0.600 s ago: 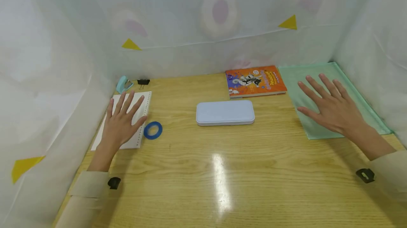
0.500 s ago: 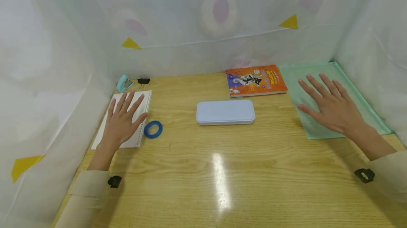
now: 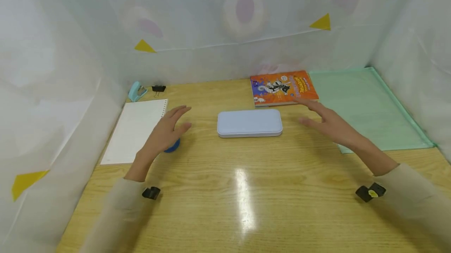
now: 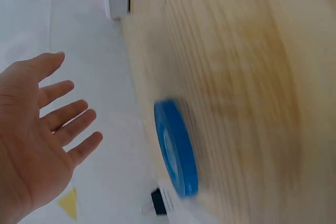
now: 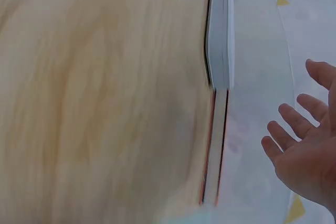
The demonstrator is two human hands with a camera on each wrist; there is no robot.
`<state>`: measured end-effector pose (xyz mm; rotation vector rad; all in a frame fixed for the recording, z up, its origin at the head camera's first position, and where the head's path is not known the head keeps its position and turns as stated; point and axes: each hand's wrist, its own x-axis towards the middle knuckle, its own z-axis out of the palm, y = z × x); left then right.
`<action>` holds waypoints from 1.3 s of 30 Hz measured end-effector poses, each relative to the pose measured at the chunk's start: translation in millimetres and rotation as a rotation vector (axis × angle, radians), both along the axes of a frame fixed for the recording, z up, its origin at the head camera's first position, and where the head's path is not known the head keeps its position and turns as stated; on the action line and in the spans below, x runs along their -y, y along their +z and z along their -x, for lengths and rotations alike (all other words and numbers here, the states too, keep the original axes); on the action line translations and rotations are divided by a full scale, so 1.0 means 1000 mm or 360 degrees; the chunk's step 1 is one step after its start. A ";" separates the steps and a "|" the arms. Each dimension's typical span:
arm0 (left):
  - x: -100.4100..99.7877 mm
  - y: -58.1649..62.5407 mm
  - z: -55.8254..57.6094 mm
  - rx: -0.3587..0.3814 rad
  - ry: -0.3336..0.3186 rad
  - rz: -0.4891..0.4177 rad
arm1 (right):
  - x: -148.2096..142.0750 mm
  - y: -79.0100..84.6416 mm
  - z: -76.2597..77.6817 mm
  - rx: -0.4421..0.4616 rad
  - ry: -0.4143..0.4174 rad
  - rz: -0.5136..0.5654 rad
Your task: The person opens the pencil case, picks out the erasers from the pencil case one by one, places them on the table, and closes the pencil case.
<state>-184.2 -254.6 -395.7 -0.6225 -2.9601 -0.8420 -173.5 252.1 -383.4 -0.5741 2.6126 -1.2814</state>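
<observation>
A pale blue, flat case with rounded corners [image 3: 249,123] lies in the middle of the table. My left hand [image 3: 163,133] hovers to its left, fingers loosely extended and holding nothing, partly covering a blue roll of tape [image 3: 172,147]. The left wrist view shows the whole tape roll [image 4: 176,148] apart from the palm. To the right of the case, my right hand [image 3: 331,125] is also held above the table with nothing in it. Its fingertips overlap the lower edge of an orange book [image 3: 282,87] in the head view. In the right wrist view its fingers are spread and relaxed.
A spiral-holed notepad [image 3: 135,131] lies at the left, with a light blue stapler [image 3: 136,91] and a black binder clip [image 3: 158,88] behind it. At the right lies a translucent green folder [image 3: 373,108]. Pale curtains [image 3: 197,14] enclose the table's back and sides.
Both hands have moved inward toward the case, the left from over the notepad and the right from over the green folder. They have turned from palms down to palms facing inward.
</observation>
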 end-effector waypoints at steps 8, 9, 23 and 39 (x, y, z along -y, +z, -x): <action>-0.051 -0.012 0.011 0.0209 -0.0243 -0.0092 | 0.051 -0.024 0.003 0.0084 0.0117 0.0133; -0.058 -0.013 0.012 0.0227 -0.0278 -0.0096 | 0.056 -0.026 0.003 0.0068 0.0141 0.0120; -0.128 -0.025 0.023 0.0201 -0.0469 0.0278 | 0.102 -0.042 0.017 -0.0293 0.0367 -0.0071; -0.135 -0.012 0.034 0.0200 -0.0476 0.0446 | 0.108 -0.047 0.024 -0.0511 0.0373 -0.0230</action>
